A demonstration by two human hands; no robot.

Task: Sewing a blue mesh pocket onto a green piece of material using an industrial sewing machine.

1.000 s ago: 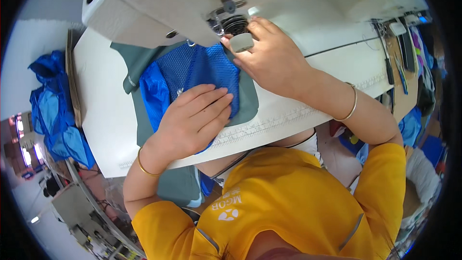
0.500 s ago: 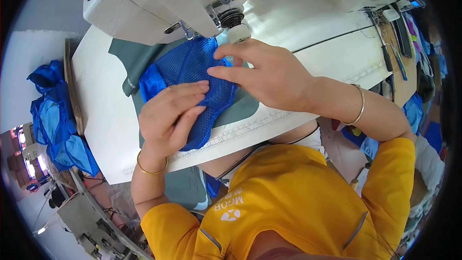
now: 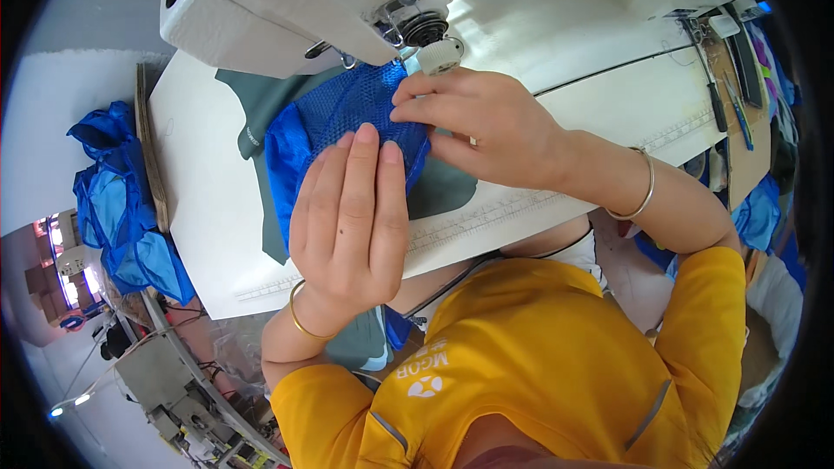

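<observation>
Basically: blue mesh at the machine, hands crowding it

Blue mesh piece [image 3: 334,117] lay on the white worktop [image 3: 208,182], over dark green fabric [image 3: 443,197], far end tucked in below the sewing machine head [image 3: 261,22]. Left hand [image 3: 347,217]: released, fingers straight and together, over the near part of the mesh and hiding it. Right hand [image 3: 499,130]: fingertips on the mesh near its right edge; couldn't tell if that grip was pinching, thumb side was partly hidden.

In the way: machine head overhung the far end and blocked the view there. White knob [image 3: 440,56] sat just beyond the right fingers, little clearance.

Around: ruler strip [image 3: 539,201] ran along the near edge. Blue fabric bundle [image 3: 113,200] was off to the left, past a thin board [image 3: 150,148]. At far right, a blue pen-like tool [image 3: 739,115] lay on a brown panel [image 3: 749,161]. Grey machine [image 3: 174,391] stood lower left, well apart.
</observation>
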